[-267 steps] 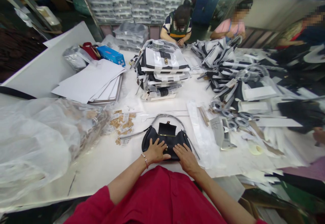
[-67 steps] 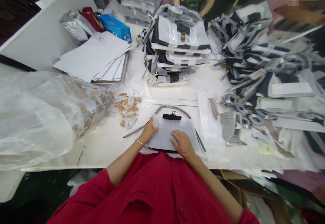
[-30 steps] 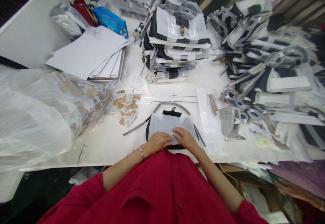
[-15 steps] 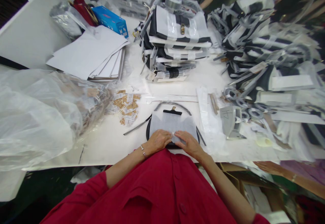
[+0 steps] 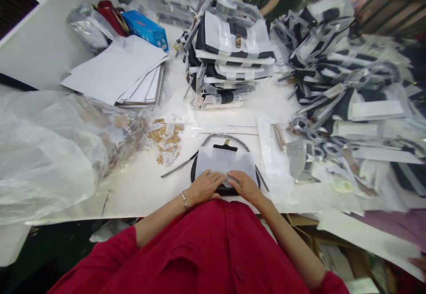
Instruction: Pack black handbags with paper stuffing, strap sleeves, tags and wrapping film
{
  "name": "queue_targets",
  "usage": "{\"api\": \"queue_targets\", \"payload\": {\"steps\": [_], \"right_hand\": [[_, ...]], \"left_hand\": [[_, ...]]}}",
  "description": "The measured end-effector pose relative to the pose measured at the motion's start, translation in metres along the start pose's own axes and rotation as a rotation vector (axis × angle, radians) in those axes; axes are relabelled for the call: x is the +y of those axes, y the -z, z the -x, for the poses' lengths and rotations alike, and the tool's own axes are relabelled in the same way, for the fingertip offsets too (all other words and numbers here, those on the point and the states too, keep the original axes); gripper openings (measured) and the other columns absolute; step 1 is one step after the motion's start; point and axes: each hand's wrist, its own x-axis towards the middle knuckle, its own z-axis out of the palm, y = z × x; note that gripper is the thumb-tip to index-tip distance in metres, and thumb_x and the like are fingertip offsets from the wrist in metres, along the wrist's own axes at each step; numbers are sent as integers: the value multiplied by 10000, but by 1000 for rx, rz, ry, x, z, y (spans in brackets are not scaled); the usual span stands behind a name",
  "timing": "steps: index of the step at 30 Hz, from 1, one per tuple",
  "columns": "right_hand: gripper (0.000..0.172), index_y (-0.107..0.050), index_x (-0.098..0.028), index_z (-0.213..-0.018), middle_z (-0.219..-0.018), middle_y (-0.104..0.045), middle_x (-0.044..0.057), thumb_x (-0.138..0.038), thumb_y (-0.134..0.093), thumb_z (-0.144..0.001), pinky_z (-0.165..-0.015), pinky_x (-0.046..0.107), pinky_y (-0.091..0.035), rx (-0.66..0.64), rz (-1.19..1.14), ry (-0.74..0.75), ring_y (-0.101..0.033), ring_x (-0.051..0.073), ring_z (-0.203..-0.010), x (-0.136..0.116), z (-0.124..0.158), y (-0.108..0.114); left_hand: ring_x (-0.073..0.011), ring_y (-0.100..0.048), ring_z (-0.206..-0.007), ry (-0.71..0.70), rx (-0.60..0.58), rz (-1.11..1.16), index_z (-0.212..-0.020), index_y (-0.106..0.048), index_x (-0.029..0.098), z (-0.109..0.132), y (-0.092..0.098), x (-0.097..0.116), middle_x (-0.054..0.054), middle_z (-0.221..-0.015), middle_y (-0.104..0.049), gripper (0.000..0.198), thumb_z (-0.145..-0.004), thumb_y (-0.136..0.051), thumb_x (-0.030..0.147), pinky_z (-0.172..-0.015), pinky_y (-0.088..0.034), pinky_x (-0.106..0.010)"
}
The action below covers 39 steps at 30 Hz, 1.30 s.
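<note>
A black bag (image 5: 225, 191) lies at the table's front edge, its front covered by a pale translucent sheet (image 5: 216, 160). At the top of the sheet a black tab with a gold clasp (image 5: 226, 143) sticks out. Around the bag curves its wrapped strap (image 5: 238, 138). My left hand (image 5: 205, 186) rests on the lower left of the sheet, and my right hand (image 5: 244, 185) touches its lower right. The fingertips of both hands nearly meet at the middle. What, if anything, they pinch there is too small to make out.
Wrapped bags (image 5: 236, 41) are stacked behind, with more heaped at the right (image 5: 362, 85). Paper tags (image 5: 164, 141), white sheets (image 5: 116, 67) and plastic film (image 5: 49, 152) lie left. A tape dispenser (image 5: 299, 160) stands right. Another person holds a white sheet (image 5: 369, 236) at lower right.
My left hand has flattened and shifted slightly left; my right hand has barely moved. At lower right, a white sheet has come into view where another person's forearm was.
</note>
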Motion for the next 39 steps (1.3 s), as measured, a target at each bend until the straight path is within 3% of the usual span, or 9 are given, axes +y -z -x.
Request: {"api": "queue_targets", "payload": {"steps": [7, 12, 21, 26, 32, 35, 39], "right_hand": [[335, -679, -210, -1176, -1213, -682, 101, -285, -594, -861, -1026, 432, -467, -31, 0, -50, -617, 247, -1147, 5, -8, 1], [355, -666, -203, -1180, -1184, -690, 111, -220, -615, -830, -999, 433, -477, 37, 78, -40, -619, 261, -1121, 3, -6, -4], [432, -604, -215, -1259, -1222, -668, 102, -184, -595, -828, -1015, 436, -464, 101, 67, -27, -604, 248, -1130, 3, -3, -11], [356, -661, -225, -1170, -1190, -676, 89, -139, -580, -834, -997, 410, -462, 109, 61, 59, -590, 233, -1126, 0, 3, -6], [292, -692, -229, -1111, -1120, -684, 100, -144, -526, -887, -906, 396, -447, 56, 245, 55, -576, 251, -1036, -21, 2, 1], [278, -689, -226, -1103, -1030, -685, 99, -159, -501, -909, -855, 365, -447, -1, 286, 19, -575, 244, -952, -28, 2, 1], [346, -628, -230, -1226, -1065, -677, 85, -170, -539, -898, -882, 347, -442, -38, 273, -6, -579, 241, -967, -23, 7, -5]], "left_hand": [[-225, -477, -1303, -95, -14, 0, -1380, -432, 252, 2, 1, -1, -94, -1422, -516, 524, -895, -615, 331, -1093, -337, -404], [-208, -532, -1246, -65, -10, -46, -1335, -483, 230, -1, -6, 7, -85, -1372, -568, 417, -925, -555, 249, -1032, -392, -373], [-221, -489, -1302, -38, -1, -51, -1333, -487, 239, -1, -8, 7, -89, -1410, -535, 463, -887, -612, 249, -1057, -385, -399], [-244, -487, -1301, -7, -14, -61, -1223, -552, 223, -5, -6, 9, -86, -1387, -551, 353, -877, -623, 239, -1069, -382, -452], [-211, -469, -1330, 60, 4, -131, -1204, -573, 203, -8, -21, 15, -104, -1386, -558, 282, -955, -451, 151, -1116, -333, -469], [-206, -471, -1333, 74, -30, -130, -1215, -567, 187, -9, -21, 16, -108, -1392, -555, 283, -953, -463, 164, -1098, -365, -430], [-206, -470, -1334, 80, -64, -101, -1229, -549, 165, -10, -15, 17, -124, -1386, -559, 303, -930, -502, 177, -1081, -382, -399]]}}
